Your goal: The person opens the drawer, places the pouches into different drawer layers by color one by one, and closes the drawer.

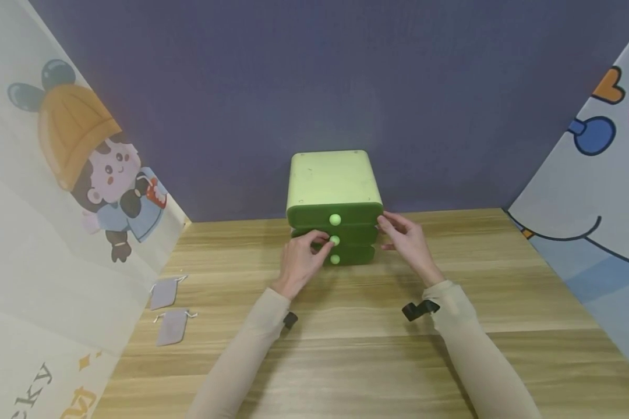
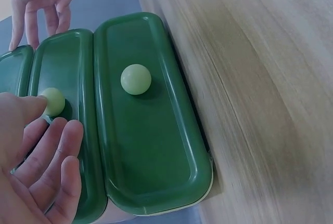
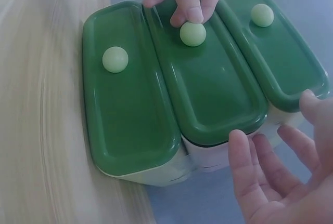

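Observation:
A small cabinet (image 1: 332, 174) with a pale green top and three dark green drawer fronts stands against the back wall. Each front carries a round pale green knob. My left hand (image 1: 297, 261) pinches the middle drawer's knob (image 3: 193, 34) between thumb and fingertips. At the cabinet's right side, my right hand (image 1: 411, 244) has its thumb at the top drawer's edge and its fingers spread loosely, as the right wrist view shows. The bottom drawer (image 2: 148, 141) looks shut. Along the middle drawer front (image 3: 223, 94), a thin dark line shows at its right end.
Two small grey drawstring pouches lie at the table's left, one pouch (image 1: 164, 294) behind the other pouch (image 1: 172, 327). The wooden table (image 1: 346, 361) meets a dark blue back wall (image 1: 230, 116). Printed side panels flank it left and right.

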A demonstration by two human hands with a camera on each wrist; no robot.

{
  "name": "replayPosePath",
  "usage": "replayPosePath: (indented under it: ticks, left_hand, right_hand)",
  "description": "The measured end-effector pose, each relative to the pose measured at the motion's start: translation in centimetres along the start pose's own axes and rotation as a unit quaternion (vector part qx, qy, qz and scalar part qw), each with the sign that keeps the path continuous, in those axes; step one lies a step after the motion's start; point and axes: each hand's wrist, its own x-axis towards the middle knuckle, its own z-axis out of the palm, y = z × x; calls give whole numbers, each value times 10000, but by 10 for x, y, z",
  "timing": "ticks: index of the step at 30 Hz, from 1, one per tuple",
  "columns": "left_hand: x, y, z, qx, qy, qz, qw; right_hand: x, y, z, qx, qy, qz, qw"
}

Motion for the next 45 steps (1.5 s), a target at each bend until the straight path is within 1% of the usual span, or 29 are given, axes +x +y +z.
replayPosePath:
  ticks: [7, 10, 14, 17, 21, 24, 32, 35, 39, 43, 45]
  left_hand:
    - [0, -2, 1, 36, 29, 15, 10000]
    - [-2, -1, 2, 101, 46, 53, 9999]
    - [-6, -2, 4, 182, -14, -15, 9998]
    - [-9, -2, 6, 210, -226, -189, 9993]
    - [-13, -2, 9, 330, -717, -422, 9960]
    - [-16, -2, 13, 428, -952, -481, 9934]
    - [-18, -9, 23, 632, -1244, -395, 9894]
    - [-18, -11, 24, 565, -1346, -439, 9883]
    - [-17, -13, 25, 439, -1378, -516, 9881]
    - [-16, -15, 26, 363, -1360, -506, 9887]
    - [-16, -16, 26, 324, -1450, -461, 9878]
  right_hand:
    - [-3, 1, 1, -115, 45, 28, 9999]
    - [-3, 2, 2, -78, 84, 35, 9999]
    - [-3, 4, 2, -5, 84, -8, 10000]
    - [-3, 6, 2, -2, 93, -80, 9999]
    - [-3, 9, 2, -10, 150, -130, 9998]
    - [-3, 9, 2, -46, 171, -145, 9997]
    - [-4, 9, 7, -47, 268, -402, 9988]
    - [-3, 10, 9, -23, 324, -455, 9984]
    - [0, 11, 10, -36, 409, -474, 9980]
    - [2, 13, 11, 18, 390, -518, 9979]
    - [2, 14, 11, 51, 368, -531, 9979]
